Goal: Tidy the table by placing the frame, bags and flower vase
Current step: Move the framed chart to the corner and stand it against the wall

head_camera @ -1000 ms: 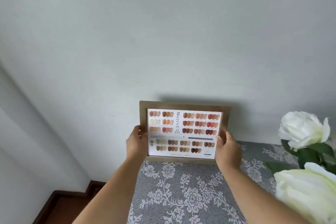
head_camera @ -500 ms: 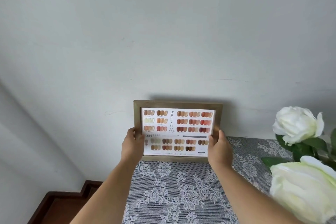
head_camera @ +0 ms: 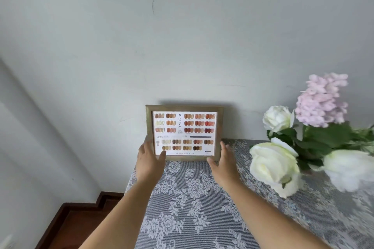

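Observation:
A wooden frame (head_camera: 184,108) holding a card of nail colour swatches stands upright at the table's far left corner, leaning against the white wall. My left hand (head_camera: 148,159) is at its lower left corner, fingers spread, the thumb tip over the glass edge. My right hand (head_camera: 223,160) is just off its lower right corner, fingers apart and holding nothing. A bunch of white roses and pink flowers (head_camera: 291,147) fills the right side; its vase is hidden behind the blooms. No bags are in view.
The table carries a grey cloth with white lace flowers (head_camera: 192,198). Its left edge drops to a dark wooden floor (head_camera: 77,224). The white wall (head_camera: 182,46) rises directly behind the frame.
Both hands have loosened from the frame's sides and drawn back a little, fingers opening. The frame now stands against the wall. The view has shifted, showing more of the flowers.

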A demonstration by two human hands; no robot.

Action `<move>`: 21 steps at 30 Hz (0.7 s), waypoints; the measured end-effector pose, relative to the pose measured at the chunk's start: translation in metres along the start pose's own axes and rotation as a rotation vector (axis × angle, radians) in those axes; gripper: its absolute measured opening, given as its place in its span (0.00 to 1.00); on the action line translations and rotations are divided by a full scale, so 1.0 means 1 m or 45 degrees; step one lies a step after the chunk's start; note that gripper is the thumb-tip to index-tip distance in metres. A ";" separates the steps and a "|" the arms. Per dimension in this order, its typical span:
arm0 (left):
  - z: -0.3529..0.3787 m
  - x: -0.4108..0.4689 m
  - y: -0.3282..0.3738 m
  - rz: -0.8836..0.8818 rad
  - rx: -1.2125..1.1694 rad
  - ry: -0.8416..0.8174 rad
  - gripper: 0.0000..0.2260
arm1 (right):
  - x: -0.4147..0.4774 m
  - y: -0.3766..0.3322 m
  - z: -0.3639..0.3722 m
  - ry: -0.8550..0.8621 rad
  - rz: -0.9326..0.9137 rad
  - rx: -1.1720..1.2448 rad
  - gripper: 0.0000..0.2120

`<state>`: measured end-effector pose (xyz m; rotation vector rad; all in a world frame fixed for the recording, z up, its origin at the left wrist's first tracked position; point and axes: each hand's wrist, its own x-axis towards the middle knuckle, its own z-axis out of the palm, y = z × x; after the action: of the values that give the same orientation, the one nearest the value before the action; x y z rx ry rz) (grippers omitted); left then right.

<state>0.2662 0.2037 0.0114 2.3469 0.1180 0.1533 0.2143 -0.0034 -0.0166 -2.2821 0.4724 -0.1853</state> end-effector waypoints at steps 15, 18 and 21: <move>0.073 -0.238 0.053 0.025 0.201 -0.412 0.25 | -0.154 0.138 -0.138 -0.397 -0.115 -0.042 0.27; 0.096 -0.259 0.077 0.037 0.201 -0.460 0.25 | -0.160 0.165 -0.165 -0.377 -0.076 -0.040 0.26; 0.118 -0.272 0.094 0.077 0.198 -0.530 0.25 | -0.161 0.188 -0.181 -0.376 -0.028 -0.058 0.26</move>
<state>0.0181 0.0194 -0.0251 2.4846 -0.1503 -0.3261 -0.0357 -0.1802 -0.0277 -2.3099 0.2998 0.1526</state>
